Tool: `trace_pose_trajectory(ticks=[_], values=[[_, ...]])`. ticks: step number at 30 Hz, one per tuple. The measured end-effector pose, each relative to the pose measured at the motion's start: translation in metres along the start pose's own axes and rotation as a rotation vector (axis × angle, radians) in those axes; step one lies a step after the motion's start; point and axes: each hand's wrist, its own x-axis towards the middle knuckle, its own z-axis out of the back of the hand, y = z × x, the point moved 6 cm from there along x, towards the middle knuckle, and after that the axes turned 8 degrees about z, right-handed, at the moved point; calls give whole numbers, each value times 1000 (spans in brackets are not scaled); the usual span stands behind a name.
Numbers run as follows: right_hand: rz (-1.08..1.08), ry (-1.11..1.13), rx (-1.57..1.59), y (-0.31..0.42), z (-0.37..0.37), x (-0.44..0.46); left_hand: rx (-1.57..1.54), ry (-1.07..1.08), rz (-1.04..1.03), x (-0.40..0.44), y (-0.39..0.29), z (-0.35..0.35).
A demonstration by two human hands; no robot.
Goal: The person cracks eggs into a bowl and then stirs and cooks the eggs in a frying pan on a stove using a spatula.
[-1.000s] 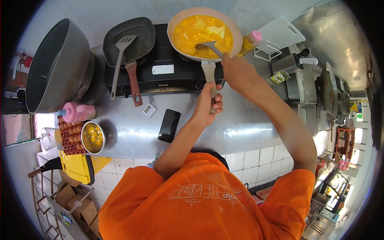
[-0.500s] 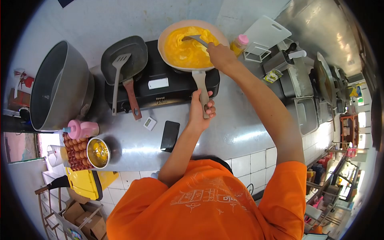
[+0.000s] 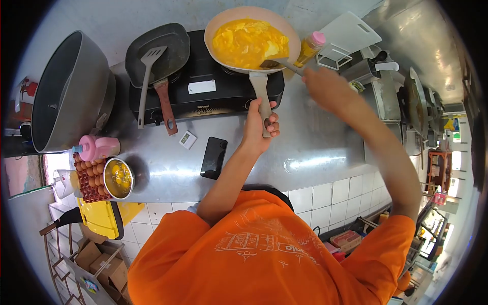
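Observation:
My left hand [image 3: 261, 124] is wrapped round the beige handle of a round pan [image 3: 298, 47] on the right side of the black stove [image 3: 213, 90]. Yellow egg, partly set in folds, covers the pan's bottom. Closed round a grey spatula [image 3: 288, 65], my right hand [image 3: 326, 87] is right of the pan, slightly blurred. The spatula's head rests at the pan's lower right edge, by the egg. A dark square pan [image 3: 174, 40] sits on the stove's left side, with a slotted spatula [image 3: 145, 84] lying across it.
On the steel counter [image 3: 305, 137] lie a phone [image 3: 214, 158] and a small timer [image 3: 187, 140]. Leftward are a large pot [image 3: 96, 101], a pink jug [image 3: 99, 148], an egg tray [image 3: 90, 180] and a bowl of cracked eggs [image 3: 119, 178]. A pink-capped bottle [image 3: 311, 48] stands right of the pan.
My right hand has drawn the spatula from the upper middle of the egg to the pan's lower right edge. My left hand keeps its hold on the handle. The camera view has shifted.

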Motion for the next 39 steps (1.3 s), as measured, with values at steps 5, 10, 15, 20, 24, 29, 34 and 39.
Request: trace_pose_trajectory(ticks=[5, 10, 15, 20, 24, 29, 34, 39], values=[[-163, -129, 52, 6, -22, 36, 22, -8, -5, -2, 0, -2], [-136, -230, 7, -6, -23, 79, 20, -41, -16, -4, 0, -2], [-167, -206, 26, -9, -30, 111, 17, -8, -21, -3, 0, 1], [-211, -219, 175, 6, -37, 92, 34, 32, -5, -7, 4, 7], [-242, -175, 254, 11, -59, 70, 118, -35, -90, -29, 13, 13], [-85, -615, 255, -9, -77, 55, 187, -272, -264, -74, 41, 33], [-263, -952, 1024, -17, -58, -48, 212, -249, -257, -138, 88, 82], [-324, -1079, 1606, 8, -176, -183, 336, -298, -125, -198, 144, 148]])
